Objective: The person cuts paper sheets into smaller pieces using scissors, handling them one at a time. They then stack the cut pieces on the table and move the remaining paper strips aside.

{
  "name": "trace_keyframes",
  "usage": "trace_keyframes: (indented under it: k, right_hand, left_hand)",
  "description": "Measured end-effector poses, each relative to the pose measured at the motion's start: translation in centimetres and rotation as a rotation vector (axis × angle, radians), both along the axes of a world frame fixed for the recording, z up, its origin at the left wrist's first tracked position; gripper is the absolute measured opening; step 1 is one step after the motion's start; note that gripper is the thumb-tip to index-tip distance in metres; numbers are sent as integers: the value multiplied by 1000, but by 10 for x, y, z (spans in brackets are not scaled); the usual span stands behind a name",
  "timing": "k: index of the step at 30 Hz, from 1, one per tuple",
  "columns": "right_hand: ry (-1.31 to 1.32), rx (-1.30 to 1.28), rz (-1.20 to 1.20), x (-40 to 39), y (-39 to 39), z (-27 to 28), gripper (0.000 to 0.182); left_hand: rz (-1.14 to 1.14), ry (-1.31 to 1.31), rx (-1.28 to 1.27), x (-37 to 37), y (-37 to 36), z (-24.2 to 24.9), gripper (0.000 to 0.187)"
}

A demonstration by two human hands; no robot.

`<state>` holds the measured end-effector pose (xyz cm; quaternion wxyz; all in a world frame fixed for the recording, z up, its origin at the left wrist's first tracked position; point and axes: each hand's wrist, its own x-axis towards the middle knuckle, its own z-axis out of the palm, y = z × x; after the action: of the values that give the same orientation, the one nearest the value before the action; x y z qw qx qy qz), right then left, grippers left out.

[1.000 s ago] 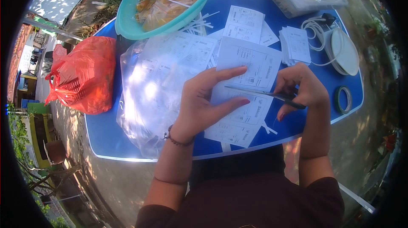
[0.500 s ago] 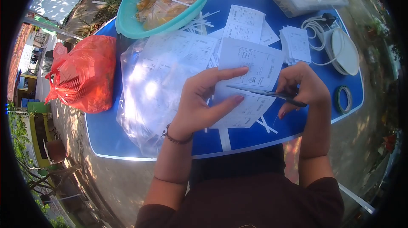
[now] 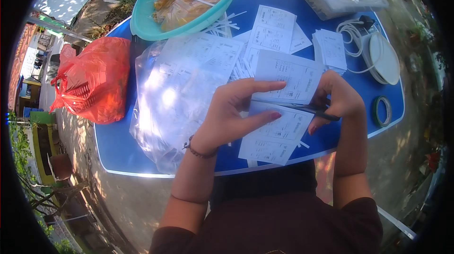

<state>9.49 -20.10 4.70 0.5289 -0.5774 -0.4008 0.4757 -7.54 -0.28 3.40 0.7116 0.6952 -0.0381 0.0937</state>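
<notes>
Over the near part of the table, my left hand [image 3: 227,114] holds a printed paper [image 3: 291,69] in two parts. Its index finger lies on the upper part and its thumb on the lower part [image 3: 272,138], which hangs tilted. My right hand [image 3: 344,95] is closed around the dark handles of a pair of scissors [image 3: 302,107]. The blades point left in the gap between the two parts; they look almost closed. Behind the held paper lie more printed sheets [image 3: 272,24] and thin white paper strips [image 3: 241,69].
A clear plastic bag [image 3: 161,107] covers the table's left side, beside a red bag [image 3: 101,81]. Behind stand a turquoise basin [image 3: 137,22] of yellowish packets and a clear box [image 3: 326,10]. Right are cut slips [image 3: 331,48], a white corded device [image 3: 384,60] and green tape [image 3: 381,111].
The slit in the paper has opened into a wide gap, and the lower part has dropped toward me. The scissors' blades have come closer together. My left hand has shifted slightly right.
</notes>
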Motion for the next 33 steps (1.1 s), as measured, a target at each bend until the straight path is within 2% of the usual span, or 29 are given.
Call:
trace_keyframes:
  k: [4,8,14,20,23,26,33]
  right_hand:
    - [-20,-24,16,0,0,0,45]
    - [-155,18,167,8,-1,-1,47]
    - [-219,11,171,9,-2,-2,44]
    - [-157,-41,133,8,-3,-1,40]
    - [-197,-46,139,9,-3,-2,40]
    - [-155,-72,37,7,-3,-7,42]
    - [-165,-83,61,9,-4,-6,44]
  left_hand:
    - [-5,2,23,1,0,-2,47]
    - [5,-8,7,1,-1,-2,46]
    - [5,-11,-11,1,-1,-3,44]
    - [0,4,-5,1,-1,-3,44]
    - [-1,-1,-13,1,-1,-3,44]
    - [0,-5,-5,1,-1,-3,44]
    - [9,-44,6,3,0,-3,48]
